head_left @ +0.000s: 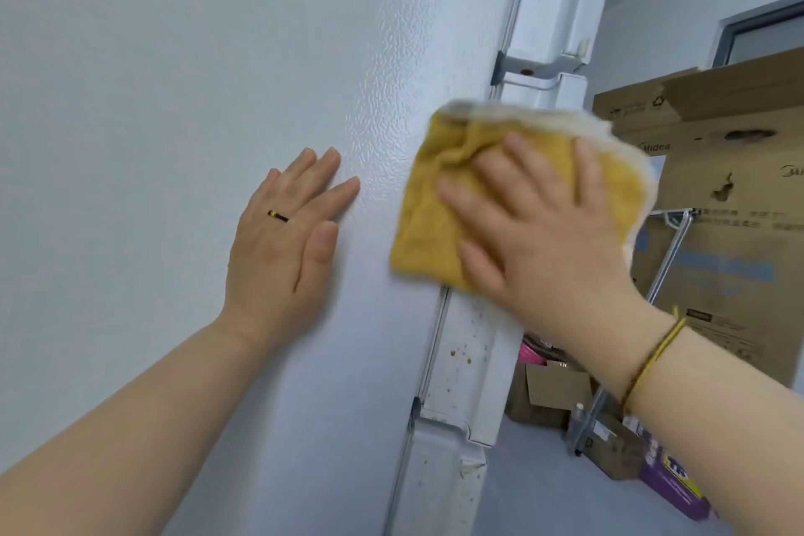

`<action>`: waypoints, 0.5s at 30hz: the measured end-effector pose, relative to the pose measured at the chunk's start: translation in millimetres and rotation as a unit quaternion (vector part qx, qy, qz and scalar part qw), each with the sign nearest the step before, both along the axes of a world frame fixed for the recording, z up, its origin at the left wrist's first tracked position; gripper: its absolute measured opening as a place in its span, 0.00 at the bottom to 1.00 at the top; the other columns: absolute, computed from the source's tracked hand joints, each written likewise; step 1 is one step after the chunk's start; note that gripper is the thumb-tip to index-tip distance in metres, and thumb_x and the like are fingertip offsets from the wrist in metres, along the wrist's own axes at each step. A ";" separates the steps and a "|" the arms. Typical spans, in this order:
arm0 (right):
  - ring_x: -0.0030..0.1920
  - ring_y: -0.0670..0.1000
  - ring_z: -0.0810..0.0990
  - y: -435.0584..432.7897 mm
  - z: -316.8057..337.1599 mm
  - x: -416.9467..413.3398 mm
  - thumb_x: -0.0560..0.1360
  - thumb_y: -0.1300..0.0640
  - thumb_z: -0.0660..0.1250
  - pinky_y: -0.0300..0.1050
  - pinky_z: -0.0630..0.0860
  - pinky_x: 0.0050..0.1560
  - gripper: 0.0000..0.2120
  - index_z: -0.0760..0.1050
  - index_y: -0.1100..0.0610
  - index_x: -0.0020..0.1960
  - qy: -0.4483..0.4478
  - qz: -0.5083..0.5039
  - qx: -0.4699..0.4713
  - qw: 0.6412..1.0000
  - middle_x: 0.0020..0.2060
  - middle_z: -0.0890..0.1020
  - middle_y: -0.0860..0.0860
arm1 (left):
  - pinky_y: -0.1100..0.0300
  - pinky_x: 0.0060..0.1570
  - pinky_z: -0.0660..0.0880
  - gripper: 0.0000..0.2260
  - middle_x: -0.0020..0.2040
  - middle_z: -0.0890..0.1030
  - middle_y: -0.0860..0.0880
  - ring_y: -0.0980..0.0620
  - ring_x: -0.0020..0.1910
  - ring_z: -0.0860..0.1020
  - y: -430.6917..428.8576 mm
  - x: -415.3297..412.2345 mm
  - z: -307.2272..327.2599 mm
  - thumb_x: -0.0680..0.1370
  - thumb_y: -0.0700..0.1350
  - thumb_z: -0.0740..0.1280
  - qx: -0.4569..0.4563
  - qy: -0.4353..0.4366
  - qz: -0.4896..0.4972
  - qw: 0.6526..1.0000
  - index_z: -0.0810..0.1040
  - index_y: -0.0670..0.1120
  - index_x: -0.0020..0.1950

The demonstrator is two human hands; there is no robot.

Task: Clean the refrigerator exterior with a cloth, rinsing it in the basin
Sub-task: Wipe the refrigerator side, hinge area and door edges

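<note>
Pale, pebbled fridge side (174,100) across the left of the view, door edge (474,361) running down the middle, cardboard boxes (718,152) stacked behind on the right. Main risk from here, by judgement: snagging the cloth (430,231) on the hinge bracket (528,70) just above it, with the top hem close under that metal and liable to catch on an upward stroke. Second risk: dropping the cloth off the corner, its right part hanging past the door edge with nothing behind it, kept up by flat pressure alone. Third: missing or smearing the brown spots (462,355) lower on the door edge, below the cloth and not yet reached; likely to spread under a soiled cloth, and no basin in view for rinsing. Possible too: fresh prints on the fridge side from the left hand (283,244), laid flat there with fingers (324,170) straight and fairly close together, holding nothing, near the cloth but not touching it. Right hand (544,244) on top of the cloth, fingers (520,159) spread wide and nearly straight, pressing rather than gripping. Cloth sandwiched between that palm and the fridge corner, showing above, left of and beyond the fingertips, bunched a little near the upper left, blurred along its pale right hem.
</note>
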State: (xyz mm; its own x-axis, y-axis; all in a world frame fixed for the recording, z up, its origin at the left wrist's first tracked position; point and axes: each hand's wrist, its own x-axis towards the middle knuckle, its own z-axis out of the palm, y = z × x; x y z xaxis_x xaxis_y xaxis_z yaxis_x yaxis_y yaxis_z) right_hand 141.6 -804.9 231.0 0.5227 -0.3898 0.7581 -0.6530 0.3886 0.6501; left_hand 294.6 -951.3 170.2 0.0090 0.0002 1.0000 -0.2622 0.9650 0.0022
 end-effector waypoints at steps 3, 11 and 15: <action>0.67 0.58 0.59 -0.3 -0.7 0.5 0.72 0.49 0.56 0.63 0.53 0.67 0.22 0.73 0.53 0.63 -0.098 0.029 -0.065 0.993 0.61 0.75 0.59 | 0.66 0.69 0.48 0.21 0.65 0.66 0.46 0.47 0.66 0.62 -0.3 -1.2 0.3 0.81 0.53 0.43 -0.010 0.005 0.002 1.000 0.68 0.45 0.63; 0.67 0.60 0.62 21.3 -74.9 -12.6 0.68 0.45 0.58 0.63 0.58 0.65 0.22 0.67 0.54 0.59 0.016 0.003 0.078 0.997 0.62 0.66 0.55 | 0.67 0.69 0.48 0.20 0.64 0.66 0.45 0.46 0.66 0.62 -1.0 -2.1 -0.6 0.81 0.53 0.44 -0.023 0.009 0.027 0.999 0.67 0.45 0.63; 0.66 0.61 0.63 22.0 -16.7 -18.4 0.69 0.43 0.56 0.64 0.64 0.62 0.22 0.69 0.57 0.55 0.029 0.002 0.084 0.996 0.59 0.71 0.59 | 0.65 0.69 0.48 0.19 0.65 0.66 0.45 0.46 0.66 0.62 -0.1 -1.8 -0.3 0.81 0.53 0.43 -0.022 0.004 0.038 0.999 0.66 0.46 0.63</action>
State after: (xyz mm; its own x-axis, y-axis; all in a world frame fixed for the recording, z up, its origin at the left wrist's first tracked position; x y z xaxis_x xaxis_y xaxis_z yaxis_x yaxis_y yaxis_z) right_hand 123.2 -782.9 214.3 0.5653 -0.5077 0.6502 -0.6132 0.2686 0.7428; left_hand 292.8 -951.3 169.9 0.0144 0.0453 0.9989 -0.3352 0.9414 -0.0379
